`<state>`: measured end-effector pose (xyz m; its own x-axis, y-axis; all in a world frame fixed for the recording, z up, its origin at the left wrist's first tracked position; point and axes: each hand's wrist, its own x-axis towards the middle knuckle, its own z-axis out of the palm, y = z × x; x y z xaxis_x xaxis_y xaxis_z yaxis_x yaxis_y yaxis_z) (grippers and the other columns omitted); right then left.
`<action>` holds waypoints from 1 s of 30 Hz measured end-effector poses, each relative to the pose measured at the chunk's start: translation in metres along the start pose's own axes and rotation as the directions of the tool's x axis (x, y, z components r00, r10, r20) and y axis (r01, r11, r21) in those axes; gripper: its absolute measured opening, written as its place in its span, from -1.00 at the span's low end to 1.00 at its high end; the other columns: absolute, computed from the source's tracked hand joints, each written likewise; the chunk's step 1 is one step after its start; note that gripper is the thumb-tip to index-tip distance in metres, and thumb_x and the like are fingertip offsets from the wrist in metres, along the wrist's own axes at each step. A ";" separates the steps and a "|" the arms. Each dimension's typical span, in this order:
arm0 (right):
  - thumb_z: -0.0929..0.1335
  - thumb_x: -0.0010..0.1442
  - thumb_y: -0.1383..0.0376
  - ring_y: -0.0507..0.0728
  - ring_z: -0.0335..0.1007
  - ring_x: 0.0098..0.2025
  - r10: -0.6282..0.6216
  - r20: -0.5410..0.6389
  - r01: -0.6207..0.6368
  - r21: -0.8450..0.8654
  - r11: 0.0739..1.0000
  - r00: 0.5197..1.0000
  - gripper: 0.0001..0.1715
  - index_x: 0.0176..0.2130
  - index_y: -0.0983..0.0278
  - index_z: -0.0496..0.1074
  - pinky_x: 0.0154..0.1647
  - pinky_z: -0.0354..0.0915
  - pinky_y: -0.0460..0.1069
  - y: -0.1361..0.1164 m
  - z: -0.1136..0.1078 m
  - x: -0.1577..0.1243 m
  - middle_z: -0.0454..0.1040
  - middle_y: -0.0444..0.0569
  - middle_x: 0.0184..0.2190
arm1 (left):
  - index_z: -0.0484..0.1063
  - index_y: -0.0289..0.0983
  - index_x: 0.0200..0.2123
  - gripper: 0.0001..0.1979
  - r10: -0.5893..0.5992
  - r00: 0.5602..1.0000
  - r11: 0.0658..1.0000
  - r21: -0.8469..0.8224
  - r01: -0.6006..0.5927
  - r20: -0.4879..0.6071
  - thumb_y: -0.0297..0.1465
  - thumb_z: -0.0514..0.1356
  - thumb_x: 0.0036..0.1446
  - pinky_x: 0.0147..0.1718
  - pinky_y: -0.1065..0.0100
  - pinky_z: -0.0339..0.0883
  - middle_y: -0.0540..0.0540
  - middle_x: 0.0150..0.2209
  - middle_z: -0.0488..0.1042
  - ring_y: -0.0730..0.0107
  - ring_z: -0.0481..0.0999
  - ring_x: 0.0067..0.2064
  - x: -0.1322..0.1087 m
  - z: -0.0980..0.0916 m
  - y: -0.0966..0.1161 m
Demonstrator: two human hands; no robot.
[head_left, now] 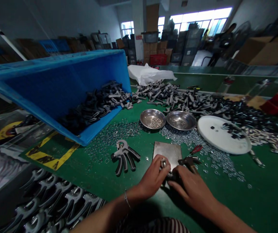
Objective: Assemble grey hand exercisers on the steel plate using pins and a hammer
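Note:
My left hand [153, 178] is closed, with a small shiny metal part [163, 162] showing between its thumb and fingers. Beside it, my right hand [193, 187] curls over a dark piece [176, 179], mostly hidden by the fingers. Both hands meet at the near edge of a square metal plate [166, 150] on the green table. Just beyond my right hand lie pliers [189, 160] and a red-handled tool [196, 149]. To the left of my hands rest several grey-and-black hand grips [125, 158] with a coil spring showing.
A tipped blue crate [80, 137] with grey handles stands at left. Two steel bowls [152, 126] [181, 126] and a white round tray [211, 145] sit beyond the plate, amid scattered metal rings and nuts. Finished-looking grips [66, 200] fill a box at lower left.

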<state>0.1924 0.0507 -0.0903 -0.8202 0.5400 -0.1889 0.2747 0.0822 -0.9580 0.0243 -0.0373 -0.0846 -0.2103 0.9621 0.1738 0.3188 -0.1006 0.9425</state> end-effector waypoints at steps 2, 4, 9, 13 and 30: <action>0.38 0.21 -0.08 0.04 0.30 -0.47 0.032 -0.005 -0.031 0.052 0.998 0.999 -0.57 -0.28 0.22 0.36 -0.49 0.24 -0.10 0.001 0.002 -0.002 0.41 -0.09 -0.42 | 0.33 -0.26 -0.12 -0.74 -0.070 0.993 0.997 -0.046 0.066 -0.096 -0.28 -0.09 0.39 -0.05 0.27 0.30 -0.15 -0.16 0.40 0.27 0.41 -0.11 0.001 0.004 -0.002; 0.16 0.35 -0.12 0.00 0.16 -0.66 0.114 0.153 -0.134 0.131 0.982 0.982 -0.47 -0.33 0.22 0.32 -0.63 0.17 -0.11 0.002 0.006 -0.005 0.30 -0.19 -0.61 | 0.34 -0.25 -0.15 -0.80 0.026 0.999 0.999 0.034 -0.025 -0.021 -0.30 -0.01 0.35 0.01 0.24 0.26 -0.18 -0.11 0.39 0.23 0.40 -0.06 0.002 0.005 -0.003; 0.17 0.37 -0.08 0.11 0.41 -0.50 -0.039 0.042 0.050 -0.322 0.945 0.998 -0.51 -0.26 0.24 0.35 -0.50 0.29 -0.03 0.010 -0.001 -0.004 0.50 0.00 -0.42 | 0.36 -0.25 -0.20 -0.82 0.062 0.998 0.997 0.047 -0.061 -0.005 -0.30 0.02 0.33 -0.02 0.25 0.25 -0.17 -0.13 0.38 0.24 0.38 -0.08 0.005 0.004 -0.001; 0.22 0.39 0.09 0.22 0.46 -0.32 -0.413 -0.015 0.258 -0.760 0.597 0.911 -0.72 -0.21 0.23 0.33 -0.35 0.31 0.06 0.018 -0.011 0.000 0.50 0.05 -0.34 | 0.34 -0.26 -0.23 -0.71 -0.264 0.964 0.942 -0.221 0.251 -0.033 -0.17 0.01 0.35 -0.25 0.37 0.26 -0.06 -0.29 0.37 0.35 0.37 -0.26 0.011 0.017 0.002; 0.31 0.19 -0.17 0.18 0.34 -0.27 -0.111 -0.166 0.075 -0.212 0.974 0.980 -0.49 -0.30 0.23 0.34 -0.23 0.33 0.07 -0.008 0.005 0.007 0.41 0.03 -0.31 | 0.29 -0.26 -0.22 -0.77 -0.130 0.979 0.991 0.006 0.133 -0.157 -0.27 -0.07 0.39 -0.23 0.33 0.29 -0.07 -0.30 0.35 0.34 0.36 -0.27 0.012 0.017 -0.012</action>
<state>0.1823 0.0499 -0.0851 -0.7511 0.6588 -0.0428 0.3127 0.2980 -0.9019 0.0331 -0.0202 -0.0987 -0.3922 0.9152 0.0925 0.2938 0.0293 0.9554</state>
